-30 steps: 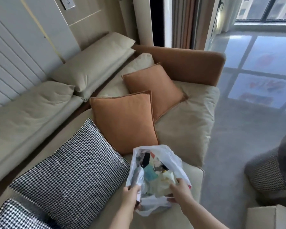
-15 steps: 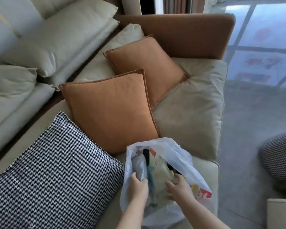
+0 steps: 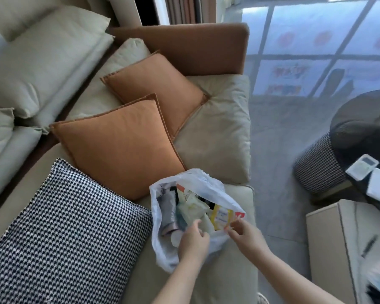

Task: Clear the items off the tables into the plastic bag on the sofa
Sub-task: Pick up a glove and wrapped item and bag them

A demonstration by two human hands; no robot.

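Head view: I am looking down at a white bag lying open on the sofa seat, just right of a checked cushion and in front of an orange cushion. Packets are filling the bag, a yellow one among them. My left hand is curling at the bag's near rim; I cannot tell what it is gripping. My right hand is pinching the rim's right side. Right of the sofa, a dark table is holding a remote.
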